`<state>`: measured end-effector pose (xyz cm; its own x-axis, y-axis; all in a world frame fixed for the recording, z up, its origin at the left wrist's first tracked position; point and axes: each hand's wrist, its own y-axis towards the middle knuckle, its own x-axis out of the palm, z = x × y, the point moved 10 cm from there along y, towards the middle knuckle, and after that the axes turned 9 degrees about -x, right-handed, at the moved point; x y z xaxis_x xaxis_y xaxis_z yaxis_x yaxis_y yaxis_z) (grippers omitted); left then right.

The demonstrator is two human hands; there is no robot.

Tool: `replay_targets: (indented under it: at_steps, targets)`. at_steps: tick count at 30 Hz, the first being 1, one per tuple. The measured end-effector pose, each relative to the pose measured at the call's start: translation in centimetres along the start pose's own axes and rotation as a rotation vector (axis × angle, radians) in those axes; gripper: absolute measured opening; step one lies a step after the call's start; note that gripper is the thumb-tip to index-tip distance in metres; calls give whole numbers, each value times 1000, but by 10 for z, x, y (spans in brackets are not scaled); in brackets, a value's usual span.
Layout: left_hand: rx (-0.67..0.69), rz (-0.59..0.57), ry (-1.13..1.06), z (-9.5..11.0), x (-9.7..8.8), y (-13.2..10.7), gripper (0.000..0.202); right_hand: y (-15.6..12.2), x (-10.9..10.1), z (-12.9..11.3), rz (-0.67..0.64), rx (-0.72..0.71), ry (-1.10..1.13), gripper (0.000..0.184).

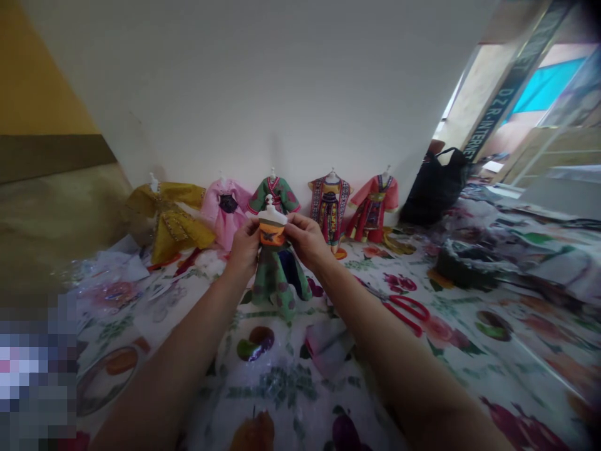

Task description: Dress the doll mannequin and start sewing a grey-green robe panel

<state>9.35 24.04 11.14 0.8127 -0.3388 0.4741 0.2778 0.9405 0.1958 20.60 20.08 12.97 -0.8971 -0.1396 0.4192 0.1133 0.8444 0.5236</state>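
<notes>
Forearms (173,357) cross floral cloth (282,382); my left hand (244,249) and right hand (307,241) clamp the miniature dress (275,282) at its orange sash (272,235), pinching evenly to keep it upright.

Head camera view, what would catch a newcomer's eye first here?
The green doll dress on its white stand comes first, held up at the centre between the left hand and the right hand, with an orange sash at its waist. Behind it, a row of colourful miniature costumes stands along the foot of the white wall. To the right, red-handled scissors lie on the floral tablecloth.
</notes>
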Motion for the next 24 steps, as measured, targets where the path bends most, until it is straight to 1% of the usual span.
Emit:
replay_targets:
  at_steps: [3, 6, 8, 11, 14, 17, 19, 21, 24]
  targets:
    - [64, 30, 51, 13, -6, 1, 26, 1, 1, -10, -4, -71, -108, 23]
    - [107, 49, 65, 30, -7, -2, 19, 0, 3, -17, -6, -122, -218, 19]
    - [108, 37, 74, 39, -4, -7, 24, 0, 3, -20, 2, -138, -257, 19]
    - [136, -40, 165, 54, 8, -15, 36, -2, 6, -27, 13, -170, -285, 20]
    - [210, -140, 320, 70, 21, -26, 34, -3, 11, -34, 2, -201, -320, 19]
    - [220, -207, 455, 76, 29, -32, 57, -5, 17, -40, -15, -252, -371, 18]
    - [208, -227, 524, 77, 31, -34, 66, -6, 20, -43, -28, -297, -420, 16]
    - [200, -233, 575, 77, 31, -35, 67, -7, 22, -44, -34, -340, -480, 13]
    - [188, -253, 601, 78, 31, -36, 61, -10, 24, -48, -32, -388, -562, 11]
